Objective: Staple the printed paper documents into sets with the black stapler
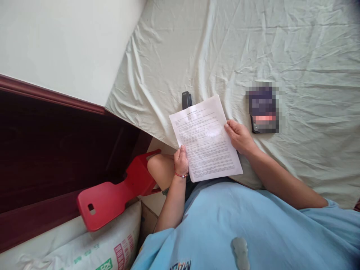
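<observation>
A printed paper sheet (206,140) covered in small text is held over the edge of a bed with a pale sheet (281,48). My left hand (180,161), with a red bracelet on the wrist, grips the paper's lower left edge, thumb on top. My right hand (239,135) holds its right edge, fingers closed on it. A black stapler (186,100) lies on the bed just behind the paper's top edge, partly hidden. A dark phone (263,108), blurred out, lies on the bed right of my right hand.
A red plastic chair (112,195) stands at lower left beside my knee. Beneath it lies a white printed sack (107,247). A dark wooden headboard (56,142) and a white wall (64,45) fill the left side.
</observation>
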The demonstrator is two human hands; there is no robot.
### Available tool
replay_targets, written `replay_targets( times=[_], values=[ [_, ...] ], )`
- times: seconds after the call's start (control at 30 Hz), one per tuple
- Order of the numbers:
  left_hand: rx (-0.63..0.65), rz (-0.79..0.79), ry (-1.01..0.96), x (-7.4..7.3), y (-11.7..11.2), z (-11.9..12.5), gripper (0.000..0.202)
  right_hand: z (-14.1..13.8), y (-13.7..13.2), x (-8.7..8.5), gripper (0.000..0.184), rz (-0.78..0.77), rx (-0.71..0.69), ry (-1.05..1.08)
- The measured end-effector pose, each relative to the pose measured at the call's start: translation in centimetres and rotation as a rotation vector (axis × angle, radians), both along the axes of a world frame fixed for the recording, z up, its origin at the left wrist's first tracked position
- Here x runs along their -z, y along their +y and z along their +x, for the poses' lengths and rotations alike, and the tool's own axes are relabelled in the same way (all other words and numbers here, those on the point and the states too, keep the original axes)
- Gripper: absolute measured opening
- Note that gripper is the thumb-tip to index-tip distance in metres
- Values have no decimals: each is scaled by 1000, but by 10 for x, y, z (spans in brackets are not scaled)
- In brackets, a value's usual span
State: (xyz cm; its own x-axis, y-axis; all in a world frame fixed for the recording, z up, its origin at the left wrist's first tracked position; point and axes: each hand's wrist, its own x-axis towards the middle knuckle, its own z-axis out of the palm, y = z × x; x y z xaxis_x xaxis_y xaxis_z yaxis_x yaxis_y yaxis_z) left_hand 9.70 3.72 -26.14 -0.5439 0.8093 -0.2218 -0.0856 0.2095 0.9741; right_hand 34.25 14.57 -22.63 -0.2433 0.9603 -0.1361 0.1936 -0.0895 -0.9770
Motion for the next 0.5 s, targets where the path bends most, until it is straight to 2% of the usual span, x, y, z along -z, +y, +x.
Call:
replay_targets(
  times=[0.5],
  values=[
    [-1,17,-2,-3,1,2,48,0,0,2,33,3,0,-20]
  ],
)
